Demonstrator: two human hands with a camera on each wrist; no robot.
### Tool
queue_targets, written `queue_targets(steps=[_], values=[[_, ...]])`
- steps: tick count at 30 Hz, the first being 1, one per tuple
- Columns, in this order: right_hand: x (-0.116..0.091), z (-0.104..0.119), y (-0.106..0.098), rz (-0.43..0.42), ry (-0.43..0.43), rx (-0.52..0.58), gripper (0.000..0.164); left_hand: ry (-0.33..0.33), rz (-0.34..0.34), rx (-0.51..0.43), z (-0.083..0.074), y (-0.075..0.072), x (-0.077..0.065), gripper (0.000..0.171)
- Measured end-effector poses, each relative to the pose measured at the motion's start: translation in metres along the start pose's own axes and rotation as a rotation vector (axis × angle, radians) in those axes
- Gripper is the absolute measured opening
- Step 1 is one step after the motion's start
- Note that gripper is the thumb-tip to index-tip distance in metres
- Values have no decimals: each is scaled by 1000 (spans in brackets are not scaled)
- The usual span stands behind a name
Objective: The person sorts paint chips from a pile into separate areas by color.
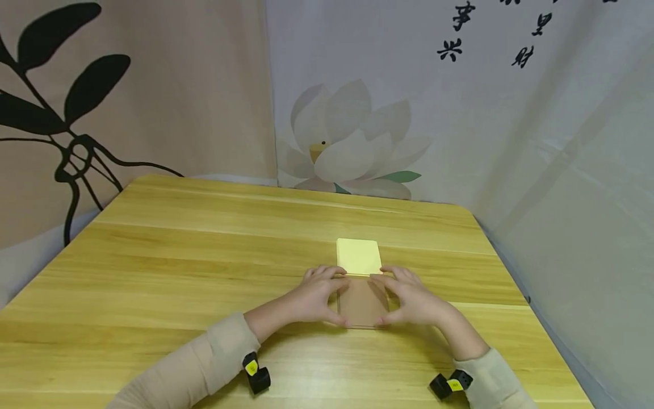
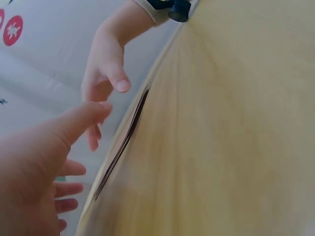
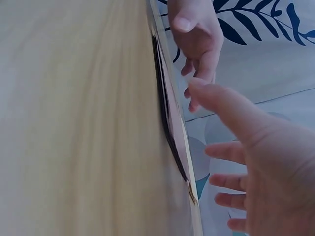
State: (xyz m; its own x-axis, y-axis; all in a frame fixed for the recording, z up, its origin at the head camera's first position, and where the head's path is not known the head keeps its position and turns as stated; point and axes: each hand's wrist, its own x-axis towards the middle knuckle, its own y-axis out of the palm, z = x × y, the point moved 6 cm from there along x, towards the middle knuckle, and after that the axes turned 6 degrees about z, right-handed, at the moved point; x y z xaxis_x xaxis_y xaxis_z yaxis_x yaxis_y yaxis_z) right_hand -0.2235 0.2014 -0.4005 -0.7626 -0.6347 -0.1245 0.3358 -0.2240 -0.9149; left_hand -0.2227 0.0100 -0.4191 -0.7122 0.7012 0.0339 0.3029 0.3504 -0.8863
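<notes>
A flat brown square lies on the table, with a pale yellow square of paper directly beyond it, the two meeting edge to edge. My left hand is at the brown square's left side and my right hand at its right, thumbs toward the near corners and fingers toward the far ones. Both hands have spread, gently bent fingers; whether the tips touch the square is unclear. Edge-on, the brown square shows as a thin dark layered strip in the left wrist view and as a similar strip in the right.
The wooden table extends widely around the hands. Behind it hang a beige cloth with dark leaves and a white cloth with a lotus and black characters. A small black camera sits at each wrist.
</notes>
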Motion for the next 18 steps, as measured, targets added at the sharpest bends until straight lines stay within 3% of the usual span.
queue_targets(steps=[8, 18], values=[[1, -4, -10, -92, -23, -48, 88, -8, 0, -1, 10, -16, -11, 81], [-3, -11, -29, -145, 7, -127, 80, -41, 23, 69, 36, -34, -37, 79]])
